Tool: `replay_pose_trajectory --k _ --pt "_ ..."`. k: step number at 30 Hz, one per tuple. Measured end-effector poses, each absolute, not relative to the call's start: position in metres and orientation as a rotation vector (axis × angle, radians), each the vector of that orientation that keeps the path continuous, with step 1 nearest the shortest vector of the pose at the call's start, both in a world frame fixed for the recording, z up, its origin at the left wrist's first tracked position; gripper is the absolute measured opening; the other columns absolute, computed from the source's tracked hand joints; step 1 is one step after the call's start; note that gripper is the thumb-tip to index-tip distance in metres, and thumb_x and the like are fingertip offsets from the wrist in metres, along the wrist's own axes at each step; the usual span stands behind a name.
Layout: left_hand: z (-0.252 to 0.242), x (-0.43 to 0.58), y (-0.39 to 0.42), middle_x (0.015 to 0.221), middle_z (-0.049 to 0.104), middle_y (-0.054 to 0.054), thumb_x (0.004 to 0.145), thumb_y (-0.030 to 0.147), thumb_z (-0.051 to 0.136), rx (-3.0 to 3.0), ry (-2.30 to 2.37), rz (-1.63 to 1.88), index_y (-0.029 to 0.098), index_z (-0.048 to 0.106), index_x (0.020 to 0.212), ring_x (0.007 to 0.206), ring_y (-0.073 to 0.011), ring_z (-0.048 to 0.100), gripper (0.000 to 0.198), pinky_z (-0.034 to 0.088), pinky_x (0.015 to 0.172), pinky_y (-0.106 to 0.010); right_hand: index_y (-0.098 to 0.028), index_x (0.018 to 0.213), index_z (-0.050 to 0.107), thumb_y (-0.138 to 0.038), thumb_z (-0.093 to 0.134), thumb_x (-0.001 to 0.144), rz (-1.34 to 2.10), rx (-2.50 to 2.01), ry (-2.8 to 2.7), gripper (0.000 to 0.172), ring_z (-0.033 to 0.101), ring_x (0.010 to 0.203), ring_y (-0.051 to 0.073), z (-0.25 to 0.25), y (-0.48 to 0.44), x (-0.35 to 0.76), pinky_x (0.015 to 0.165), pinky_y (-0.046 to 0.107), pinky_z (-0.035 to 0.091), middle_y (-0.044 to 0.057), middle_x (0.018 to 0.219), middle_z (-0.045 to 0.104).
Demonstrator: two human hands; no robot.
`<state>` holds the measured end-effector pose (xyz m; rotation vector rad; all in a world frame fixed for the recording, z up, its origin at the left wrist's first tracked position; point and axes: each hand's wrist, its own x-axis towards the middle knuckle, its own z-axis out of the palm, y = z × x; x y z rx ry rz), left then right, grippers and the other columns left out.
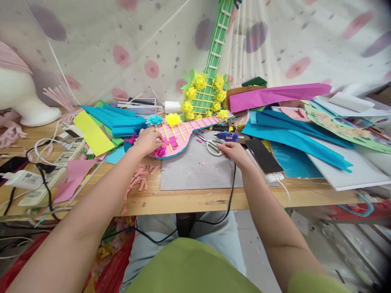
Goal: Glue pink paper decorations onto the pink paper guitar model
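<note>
A pink paper lute (180,140) with yellow strips and a blue edge lies slanted on the table. My left hand (148,140) is over its rounded end, fingers bent and closed on it. Around the fingers are magenta paper flowers (160,151), a yellow flower (173,119) and a light blue one (154,119). My right hand (233,152) is closed at the handles of a pair of scissors (213,147), whose blades point left toward the lute. Just beyond it lies a blue glue gun (226,136). A black cord (232,183) hangs below my right hand.
A green lute (210,87) with yellow flowers leans against the curtain. Under the scissors is a grey cutting mat (195,173). A phone (264,156) and blue paper (299,140) lie right. Left are a power strip (65,156), pink scraps (139,179) and a foam head (21,93).
</note>
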<state>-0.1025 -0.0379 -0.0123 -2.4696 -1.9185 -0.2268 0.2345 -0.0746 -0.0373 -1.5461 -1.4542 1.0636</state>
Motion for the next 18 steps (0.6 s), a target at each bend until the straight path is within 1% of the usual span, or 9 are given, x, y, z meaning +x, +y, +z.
replay_pose_trajectory --k 2,4,7,10,12,14,16,18 --pt "-0.012 -0.1 -0.036 0.104 0.061 -0.01 0.075 0.034 0.064 -2.468 -1.946 -0.158 0.021 0.071 0.087 0.109 -0.0308 0.052 0.02 0.036 0.09 -0.042 -0.017 0.057 0.056 -0.067 0.064 0.062 0.887 -1.624 -1.437 0.052 0.031 0.044 0.007 -0.042 -0.075 0.245 0.046 0.024 0.024 -0.005 0.045 0.04" --pt "-0.011 -0.098 -0.035 0.105 0.062 -0.012 0.074 0.032 0.063 -2.463 -1.985 -0.124 0.02 0.071 0.086 0.109 -0.0318 0.052 0.019 0.037 0.088 -0.042 -0.017 0.054 0.053 -0.07 0.063 0.061 0.74 -1.687 -1.4 0.054 0.032 0.045 0.007 -0.046 -0.075 0.254 0.048 0.025 0.023 -0.004 0.046 0.041" --pt "-0.01 -0.094 -0.034 0.105 0.064 -0.012 0.073 0.027 0.063 -2.453 -2.056 -0.129 0.02 0.07 0.082 0.106 -0.0322 0.054 0.014 0.038 0.085 -0.041 -0.019 0.052 0.048 -0.071 0.061 0.062 0.609 -1.79 -1.37 0.054 0.037 0.049 0.01 -0.052 -0.075 0.264 0.051 0.026 0.026 -0.002 0.049 0.045" --pt "-0.01 -0.094 -0.035 0.101 0.066 -0.011 0.07 0.022 0.065 -2.464 -2.079 -0.211 0.019 0.068 0.075 0.102 -0.031 0.056 0.007 0.039 0.083 -0.039 -0.019 0.06 0.048 -0.066 0.062 0.063 0.455 -1.907 -1.31 0.049 0.044 0.055 0.013 -0.06 -0.073 0.268 0.055 0.027 0.031 -0.001 0.057 0.05" --pt "-0.01 -0.095 -0.036 0.095 0.067 -0.009 0.068 0.021 0.065 -2.479 -2.086 -0.331 0.019 0.065 0.071 0.097 -0.0285 0.058 0.003 0.038 0.081 -0.037 -0.019 0.071 0.05 -0.062 0.066 0.061 0.318 -1.929 -1.274 0.047 0.05 0.065 0.016 -0.068 -0.069 0.27 0.062 0.029 0.038 0.002 0.07 0.056" --pt "-0.011 -0.097 -0.038 0.087 0.068 -0.006 0.068 0.021 0.065 -2.498 -2.134 -0.511 0.019 0.062 0.069 0.087 -0.0244 0.06 0.003 0.039 0.077 -0.034 -0.018 0.081 0.052 -0.059 0.07 0.059 0.217 -1.91 -1.292 0.05 0.054 0.08 0.022 -0.075 -0.062 0.27 0.072 0.033 0.042 0.007 0.084 0.06" --pt "-0.011 -0.099 -0.042 0.079 0.067 -0.004 0.068 0.021 0.064 -2.495 -2.216 -0.744 0.019 0.061 0.069 0.076 -0.02 0.06 0.004 0.039 0.071 -0.031 -0.016 0.088 0.054 -0.054 0.071 0.059 0.207 -1.915 -1.347 0.051 0.056 0.092 0.026 -0.08 -0.054 0.268 0.08 0.037 0.043 0.011 0.092 0.061" --pt "-0.01 -0.1 -0.048 0.073 0.066 -0.002 0.068 0.021 0.064 -2.459 -2.29 -0.995 0.019 0.061 0.071 0.068 -0.0174 0.058 0.005 0.039 0.065 -0.028 -0.014 0.09 0.057 -0.051 0.069 0.063 0.279 -1.984 -1.39 0.047 0.057 0.097 0.029 -0.082 -0.047 0.266 0.082 0.038 0.044 0.015 0.095 0.062"
